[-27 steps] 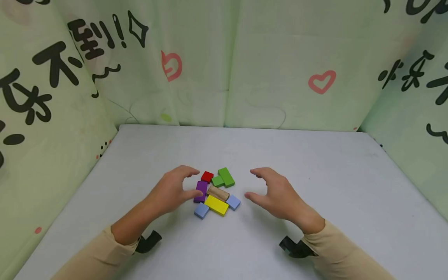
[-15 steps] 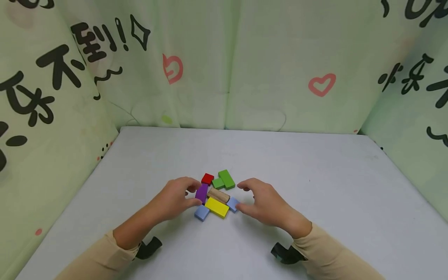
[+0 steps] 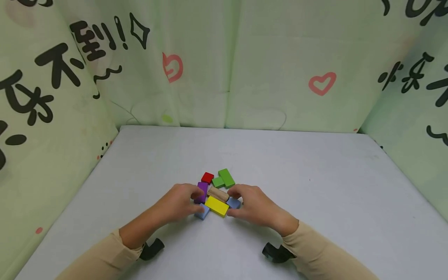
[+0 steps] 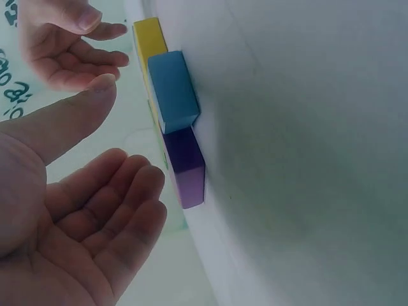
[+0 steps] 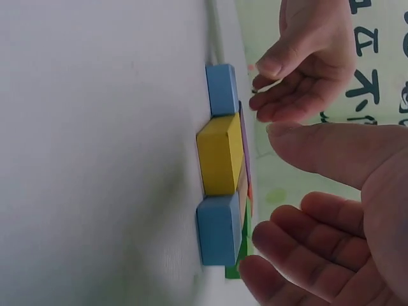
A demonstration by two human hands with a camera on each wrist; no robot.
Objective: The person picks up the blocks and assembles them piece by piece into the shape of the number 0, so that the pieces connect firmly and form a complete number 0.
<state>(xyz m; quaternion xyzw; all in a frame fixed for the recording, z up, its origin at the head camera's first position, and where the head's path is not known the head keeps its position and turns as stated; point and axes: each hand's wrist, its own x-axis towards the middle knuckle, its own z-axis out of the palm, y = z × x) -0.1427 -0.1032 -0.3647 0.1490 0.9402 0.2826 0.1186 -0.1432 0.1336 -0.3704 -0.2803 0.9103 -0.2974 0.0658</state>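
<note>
Toy blocks lie in a tight cluster on the table. A yellow block point(image 3: 217, 206) is at the near side, between two light blue blocks, the left one point(image 3: 200, 216) and the right one point(image 3: 233, 202). Behind it lies a bare wooden piece point(image 3: 218, 193), with a purple block point(image 3: 201, 187) on its left. My left hand point(image 3: 179, 203) hovers over the purple and left blue blocks, thumb and fingers apart. My right hand point(image 3: 259, 205) hovers by the right blue block, its thumb and fingertips also apart. Both wrist views show a gap between each hand and the blocks.
A red block point(image 3: 207, 177), a small green block point(image 3: 217, 182) and a longer green block point(image 3: 227, 178) lie at the cluster's far side. The white table point(image 3: 297, 159) is bordered by a pale green curtain point(image 3: 273, 58) at the back and sides.
The right hand has moved left and nearer the cluster. My left hand has come slightly right and towards the near side. Both hands look less widely spread; the blocks stay put.
</note>
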